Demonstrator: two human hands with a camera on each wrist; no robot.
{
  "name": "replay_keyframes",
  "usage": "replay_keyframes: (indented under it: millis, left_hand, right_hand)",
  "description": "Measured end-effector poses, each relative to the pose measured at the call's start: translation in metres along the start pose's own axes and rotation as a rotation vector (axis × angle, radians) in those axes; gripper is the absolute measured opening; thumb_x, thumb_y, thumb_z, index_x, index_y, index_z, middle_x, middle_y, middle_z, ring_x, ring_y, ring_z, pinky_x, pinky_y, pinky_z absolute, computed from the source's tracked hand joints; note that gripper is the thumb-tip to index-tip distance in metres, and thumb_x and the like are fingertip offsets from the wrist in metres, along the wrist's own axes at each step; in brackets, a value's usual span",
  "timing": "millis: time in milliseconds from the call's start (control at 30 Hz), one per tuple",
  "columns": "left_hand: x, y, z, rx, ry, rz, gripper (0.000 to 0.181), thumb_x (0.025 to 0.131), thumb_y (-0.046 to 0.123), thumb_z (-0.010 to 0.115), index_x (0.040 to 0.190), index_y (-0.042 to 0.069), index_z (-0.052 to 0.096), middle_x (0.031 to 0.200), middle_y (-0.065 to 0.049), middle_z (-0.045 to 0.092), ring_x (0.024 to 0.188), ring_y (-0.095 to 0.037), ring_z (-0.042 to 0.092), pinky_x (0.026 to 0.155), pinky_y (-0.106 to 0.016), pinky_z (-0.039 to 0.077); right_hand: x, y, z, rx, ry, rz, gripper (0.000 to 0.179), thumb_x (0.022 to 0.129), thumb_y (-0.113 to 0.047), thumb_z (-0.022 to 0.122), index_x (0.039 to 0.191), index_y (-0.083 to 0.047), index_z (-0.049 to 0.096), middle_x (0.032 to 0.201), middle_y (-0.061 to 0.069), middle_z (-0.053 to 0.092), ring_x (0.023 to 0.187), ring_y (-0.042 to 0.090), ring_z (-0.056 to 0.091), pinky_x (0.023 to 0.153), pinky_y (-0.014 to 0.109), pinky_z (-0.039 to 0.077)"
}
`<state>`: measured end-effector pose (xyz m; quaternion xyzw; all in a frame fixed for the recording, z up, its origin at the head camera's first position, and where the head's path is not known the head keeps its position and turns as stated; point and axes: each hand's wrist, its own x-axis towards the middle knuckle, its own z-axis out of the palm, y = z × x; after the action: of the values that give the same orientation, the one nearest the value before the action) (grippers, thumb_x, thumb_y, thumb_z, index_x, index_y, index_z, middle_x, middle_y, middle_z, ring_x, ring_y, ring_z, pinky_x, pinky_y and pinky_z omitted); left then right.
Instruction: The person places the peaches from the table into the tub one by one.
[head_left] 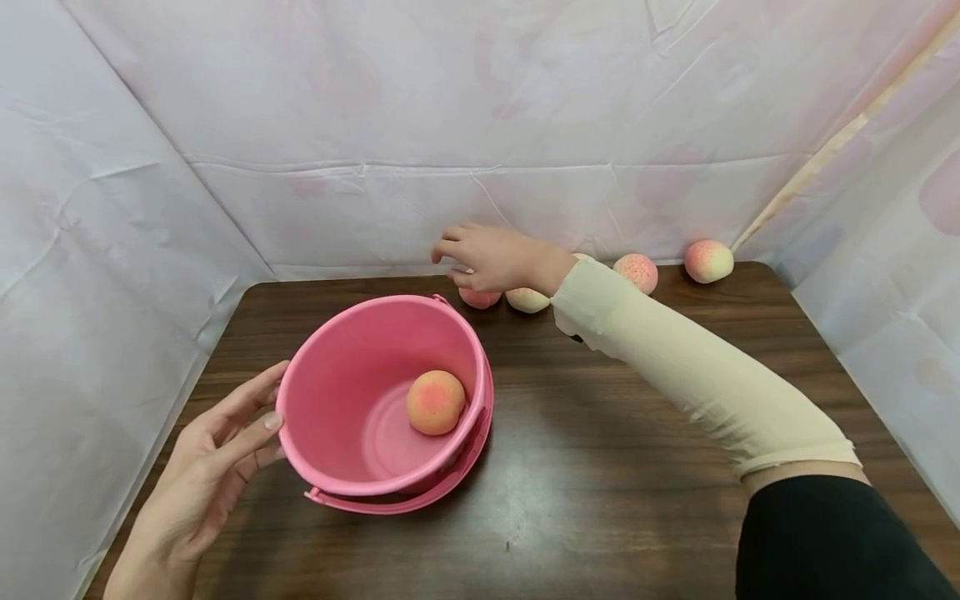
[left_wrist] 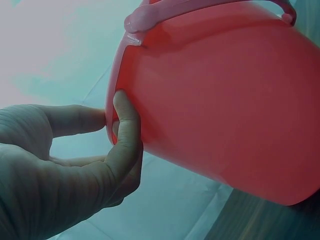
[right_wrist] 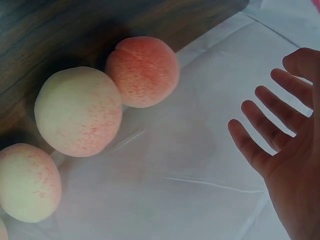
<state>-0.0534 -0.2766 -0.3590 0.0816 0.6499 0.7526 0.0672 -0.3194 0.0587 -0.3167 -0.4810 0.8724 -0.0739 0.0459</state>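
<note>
A pink bucket (head_left: 330, 358) stands on the dark wooden table, its mouth tilted up toward me. Inside lies one orange-pink peach (head_left: 436, 402), near the right wall. My left hand (head_left: 202, 475) grips the bucket's left rim; the left wrist view shows thumb and fingers on either side of that edge. Over the table's back edge, my right hand (head_left: 487, 257) hovers with spread, relaxed fingers and holds nothing. Just below it are a red-pink peach (head_left: 480, 298) and a pale peach (head_left: 528, 301). In the right wrist view these peaches lie apart from my fingers.
Farther right along the back edge sit a speckled pink peach (head_left: 636, 272) and a pink-and-yellow peach (head_left: 708, 261). Another pale one is mostly hidden behind my right wrist. The bucket's handle (head_left: 420, 502) hangs at its front. A white patterned curtain (head_left: 420, 125) surrounds the table (head_left: 600, 483).
</note>
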Motion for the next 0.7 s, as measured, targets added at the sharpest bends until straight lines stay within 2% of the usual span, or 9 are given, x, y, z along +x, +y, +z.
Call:
replay_keyframes:
  millis: [267,700]
  left_hand:
    - [-0.001,0.0,0.002,0.012,0.01,-0.012,0.058,0.106,-0.011,0.041,0.162,0.002,0.032,0.143,-0.011,0.056,0.113,-0.017,0.072,0.094,-0.037,0.063]
    - [-0.001,-0.001,0.003,-0.007,-0.002,0.007,0.058,0.105,-0.012,0.04,0.162,-0.001,0.031,0.141,-0.011,0.057,0.116,-0.017,0.071,0.095,-0.038,0.063]
  right_hand:
    - [0.008,0.007,0.019,-0.106,-0.071,0.014,0.039,0.104,-0.022,0.05,0.141,-0.012,0.057,0.142,0.011,0.056,0.131,0.034,0.052,0.116,0.047,0.045]
    - [0.011,0.02,0.043,-0.194,-0.114,0.06,0.046,0.105,-0.03,0.052,0.145,-0.008,0.053,0.144,0.015,0.055,0.133,0.038,0.053,0.117,0.051,0.044]
